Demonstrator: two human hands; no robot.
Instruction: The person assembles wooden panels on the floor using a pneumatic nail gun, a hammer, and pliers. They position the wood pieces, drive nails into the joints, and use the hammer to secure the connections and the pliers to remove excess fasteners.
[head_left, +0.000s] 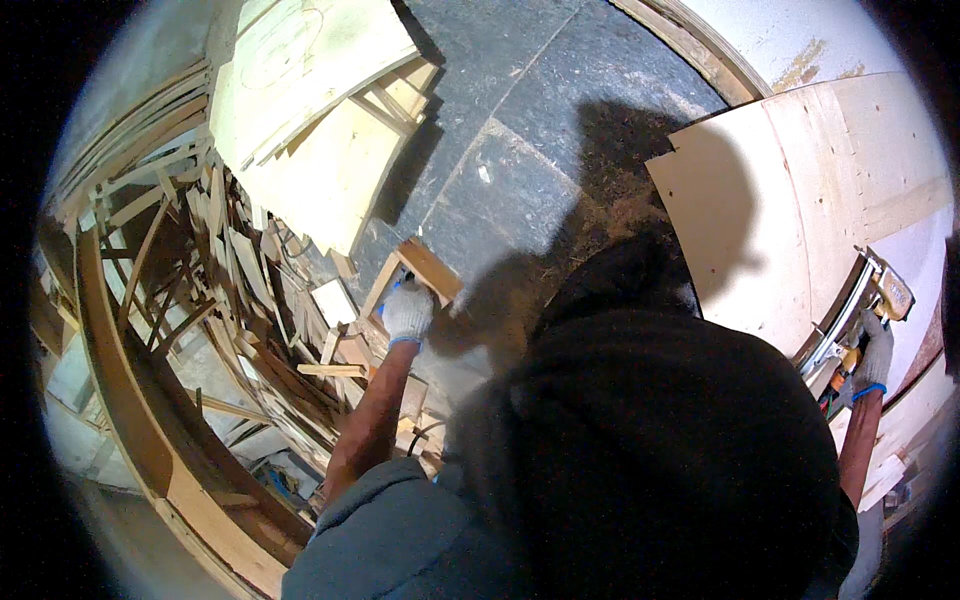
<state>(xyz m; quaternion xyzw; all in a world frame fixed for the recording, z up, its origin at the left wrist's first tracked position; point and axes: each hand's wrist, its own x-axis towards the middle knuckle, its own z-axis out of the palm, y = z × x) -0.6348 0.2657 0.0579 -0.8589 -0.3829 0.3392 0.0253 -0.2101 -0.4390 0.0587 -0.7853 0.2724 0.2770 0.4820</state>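
The two hands are far apart, and both wear white gloves with blue cuffs. The left hand point(408, 312) is closed around a brown wooden corner piece point(432, 268), made of two bits that meet in a point. That piece is over the gray floor point(500, 180), just beside a big messy heap of wood scraps point(240, 300). I can't tell if it touches the floor. Way over on the right, the right hand point(873, 358) is wrapped around a long silver and tan tool point(893, 295), near a wide sheet of pale wood point(760, 220). More pale boards point(320, 80) lie past the scraps.
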